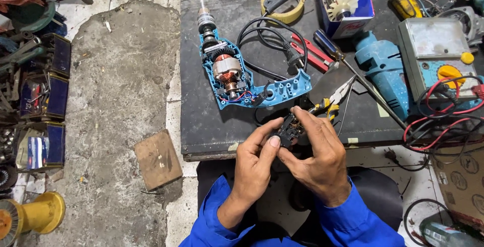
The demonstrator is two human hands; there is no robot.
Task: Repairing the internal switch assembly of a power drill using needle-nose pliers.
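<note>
Over a dark worn workbench (212, 126), the left hand (254, 164) and right hand (320, 159) pinch a small black plastic switch block (286, 130); it seems light, stiff, safest held by its sides.

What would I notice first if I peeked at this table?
Probably the opened blue drill in the middle of the dark table, with its copper motor and gears showing. Just below it, at the table's near edge, the left hand and right hand together pinch a small black switch. At the far right sits a grey meter with a yellow dial and red wires looping off it.
</note>
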